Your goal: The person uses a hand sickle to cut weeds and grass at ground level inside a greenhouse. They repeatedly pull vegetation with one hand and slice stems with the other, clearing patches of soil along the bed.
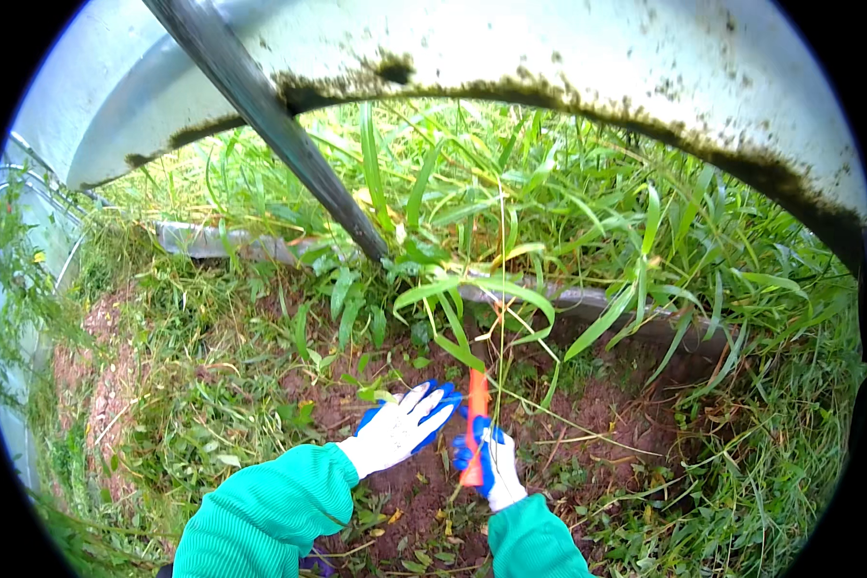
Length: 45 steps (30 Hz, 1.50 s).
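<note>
My right hand (497,462), in a white glove with a blue coated palm, grips an orange handle (479,404). The handle points away from me; its far end is hidden behind grass blades, so the kind of tool cannot be told. To its left, my left hand (404,426), gloved the same way, is held over the soil with its back up and fingers stretched out. I see nothing held in it, though its palm is hidden. Small leafy weeds (376,386) stand just beyond the left fingers. Reddish-brown soil (412,498) with scattered leaves and stems lies under both hands.
A slanting dark pole (289,152) meets the ground ahead. Behind a low grey edging (592,298), tall grass (549,188) leans over the soil. Mould-spotted plastic sheeting (549,50) arches above. Loose cut weeds (209,404) lie at left, more greenery (751,448) at right.
</note>
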Motion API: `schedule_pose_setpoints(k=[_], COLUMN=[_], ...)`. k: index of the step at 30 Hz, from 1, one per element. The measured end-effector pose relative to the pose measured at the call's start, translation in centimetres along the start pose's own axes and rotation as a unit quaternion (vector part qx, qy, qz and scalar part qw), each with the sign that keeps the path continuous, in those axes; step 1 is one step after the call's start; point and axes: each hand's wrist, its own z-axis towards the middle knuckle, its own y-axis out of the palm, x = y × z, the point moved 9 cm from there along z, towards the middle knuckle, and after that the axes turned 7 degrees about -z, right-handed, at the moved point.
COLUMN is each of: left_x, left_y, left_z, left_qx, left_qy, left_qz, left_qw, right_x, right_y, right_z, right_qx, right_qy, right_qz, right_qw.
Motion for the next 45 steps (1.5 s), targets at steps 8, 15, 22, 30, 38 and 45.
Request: schedule_pose_setpoints(k=[8, 15, 22, 30, 38, 45], left_x=[-16.2, -5.8, -20.0, -6.0, -7.4, -3.9], left_y=[7.2, 9.0, -9.9, -20.2, -14.6, -8.5], left_z=[-4.1, -4.4, -11.3, -0.9, 9.0, -0.2], left_qx=[-0.131, -0.065, 0.159, 0.325, 0.254, 0.172], left_qy=[-0.465, -0.289, -0.406, -0.170, -0.040, -0.051], left_qz=[-0.156, -0.279, -0.202, -0.094, -0.182, -0.202], left_qw=[0.861, 0.914, 0.877, 0.926, 0.949, 0.963], right_x=[-3.7, 2.9, 5.1, -3.2, -4.7, -14.8], right_y=[1.8, -0.8, -11.0, -9.6, -9.1, -1.8], right_z=[-1.1, -5.8, -16.2, -21.1, -26.1, -22.2], right_qx=[0.087, 0.046, 0.133, 0.193, 0.208, 0.048], right_qy=[-0.123, -0.066, -0.164, -0.227, -0.214, -0.280], right_qz=[-0.169, -0.269, -0.517, -0.272, -0.300, -0.555], right_qw=[0.974, 0.960, 0.830, 0.915, 0.906, 0.782])
